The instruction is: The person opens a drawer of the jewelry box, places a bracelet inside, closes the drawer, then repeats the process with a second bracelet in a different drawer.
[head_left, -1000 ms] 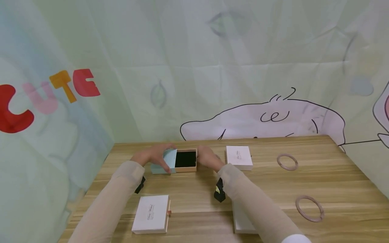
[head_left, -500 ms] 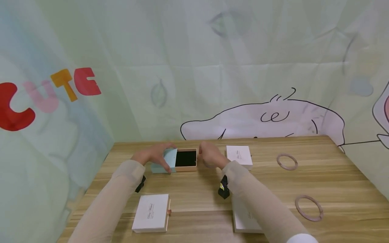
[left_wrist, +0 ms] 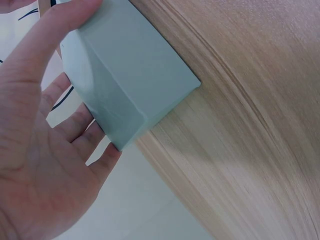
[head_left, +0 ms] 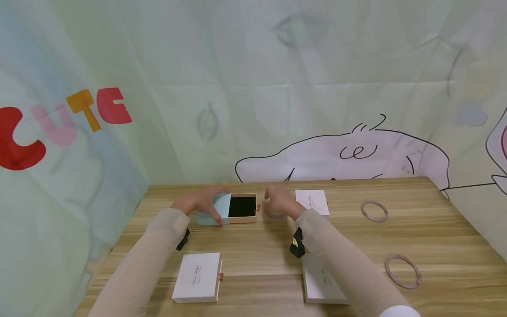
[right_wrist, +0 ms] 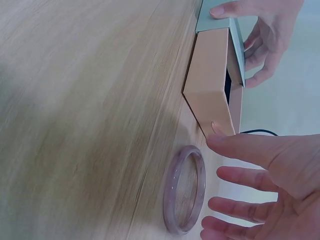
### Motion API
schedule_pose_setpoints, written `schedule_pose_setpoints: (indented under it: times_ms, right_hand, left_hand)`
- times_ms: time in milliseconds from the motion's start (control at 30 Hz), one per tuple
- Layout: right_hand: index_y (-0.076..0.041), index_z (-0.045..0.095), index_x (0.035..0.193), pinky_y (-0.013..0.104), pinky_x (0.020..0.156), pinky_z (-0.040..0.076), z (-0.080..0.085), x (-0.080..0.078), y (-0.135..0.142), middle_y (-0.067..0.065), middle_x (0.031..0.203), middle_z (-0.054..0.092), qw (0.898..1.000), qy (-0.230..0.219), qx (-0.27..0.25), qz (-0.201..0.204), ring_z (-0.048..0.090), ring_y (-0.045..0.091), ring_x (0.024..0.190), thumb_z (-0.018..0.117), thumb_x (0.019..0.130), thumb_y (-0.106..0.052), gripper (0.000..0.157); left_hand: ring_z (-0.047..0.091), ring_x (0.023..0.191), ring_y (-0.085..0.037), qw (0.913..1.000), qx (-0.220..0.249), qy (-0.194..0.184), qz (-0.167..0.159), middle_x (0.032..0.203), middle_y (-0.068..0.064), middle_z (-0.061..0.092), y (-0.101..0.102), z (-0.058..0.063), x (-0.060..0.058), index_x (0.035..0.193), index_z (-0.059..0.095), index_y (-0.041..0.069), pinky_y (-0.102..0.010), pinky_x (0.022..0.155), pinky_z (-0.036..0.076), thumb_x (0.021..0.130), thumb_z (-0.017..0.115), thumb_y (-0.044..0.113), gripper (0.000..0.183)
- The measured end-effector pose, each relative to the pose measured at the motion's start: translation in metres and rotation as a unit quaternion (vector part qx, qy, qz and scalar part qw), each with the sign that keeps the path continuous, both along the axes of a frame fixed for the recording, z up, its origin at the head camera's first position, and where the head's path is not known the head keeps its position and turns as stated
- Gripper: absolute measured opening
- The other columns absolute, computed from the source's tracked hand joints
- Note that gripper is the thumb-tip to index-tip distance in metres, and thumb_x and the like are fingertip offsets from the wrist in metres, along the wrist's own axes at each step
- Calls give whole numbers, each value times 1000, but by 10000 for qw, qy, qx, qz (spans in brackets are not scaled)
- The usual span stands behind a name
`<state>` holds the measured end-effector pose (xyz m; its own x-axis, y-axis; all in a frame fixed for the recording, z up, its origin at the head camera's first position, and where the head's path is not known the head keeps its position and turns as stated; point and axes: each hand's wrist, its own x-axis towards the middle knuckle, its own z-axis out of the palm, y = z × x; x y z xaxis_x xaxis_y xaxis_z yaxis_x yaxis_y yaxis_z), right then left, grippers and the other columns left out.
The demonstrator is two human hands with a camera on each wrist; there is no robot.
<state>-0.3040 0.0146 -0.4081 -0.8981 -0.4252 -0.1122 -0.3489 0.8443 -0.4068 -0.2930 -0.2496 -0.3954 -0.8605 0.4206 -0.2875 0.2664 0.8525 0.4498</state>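
Observation:
A pale blue slide-out box lies at the back of the table with its drawer pulled out to the right; the lining inside is black. Across the box's sleeve my left hand holds on, thumb on one face and fingers along the opposite side in the left wrist view. My right hand is just right of the drawer, fingers loosely spread and holding nothing. Its thumb overlaps the drawer's front corner in the right wrist view; contact cannot be told. Below that hand a translucent purplish bangle lies on the wood.
Two more bangles, one farther back and one nearer, lie on the right. White boxes stand at front left, back right and, partly under the right forearm, front centre. A printed curtain hangs behind the table.
My right hand has drawn away from the drawer's end, a little to the right, baring the drawer's small tab. The left hand and box have stayed in place.

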Motion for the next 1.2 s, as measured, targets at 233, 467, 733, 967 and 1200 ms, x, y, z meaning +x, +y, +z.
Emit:
schedule_pose_setpoints:
  times_ms: [233, 467, 733, 967, 1200]
  right_hand:
    - [0, 70, 113, 43, 95, 47, 0, 2, 1, 15, 120, 65, 9999, -68, 38, 66, 56, 33, 114, 80, 76, -8, 39]
    - [-3, 71, 112, 44, 97, 44, -4, 4, 3, 14, 116, 62, 9999, -15, 111, 94, 53, 33, 114, 82, 74, -9, 40]
    - [-3, 71, 109, 44, 94, 46, -4, 7, 5, 14, 112, 62, 9996, 152, 165, 191, 53, 32, 110, 78, 77, -9, 34]
    - [-3, 71, 108, 44, 92, 47, -5, 6, 5, 13, 112, 60, 9998, 89, 124, 139, 53, 31, 109, 87, 70, -10, 41]
    - [-1, 72, 107, 44, 93, 47, -7, 5, 5, 12, 110, 61, 9999, 35, -4, 116, 53, 31, 108, 81, 74, -7, 34]
  left_hand:
    - [42, 128, -36, 10000, 41, -64, 44, 154, -18, 36, 0, -1, 0, 148, 43, 10, -55, 104, 36, 66, 95, 24, 98]
    - [39, 132, -37, 10000, 10, -17, 17, 154, -18, 36, -2, -3, -2, 149, 42, 10, -56, 106, 34, 65, 95, 25, 100]
    - [39, 132, -37, 10000, 17, -19, 2, 154, -18, 37, -1, -2, -1, 149, 42, 8, -56, 107, 34, 66, 95, 24, 100]
    - [41, 128, -36, 10000, 29, -15, 42, 152, -18, 38, -1, -1, -1, 149, 42, 9, -56, 105, 35, 66, 95, 24, 100]
    - [45, 119, -33, 10000, 21, 33, -13, 148, -17, 43, -2, -2, -2, 147, 44, 9, -54, 102, 38, 65, 95, 25, 99]
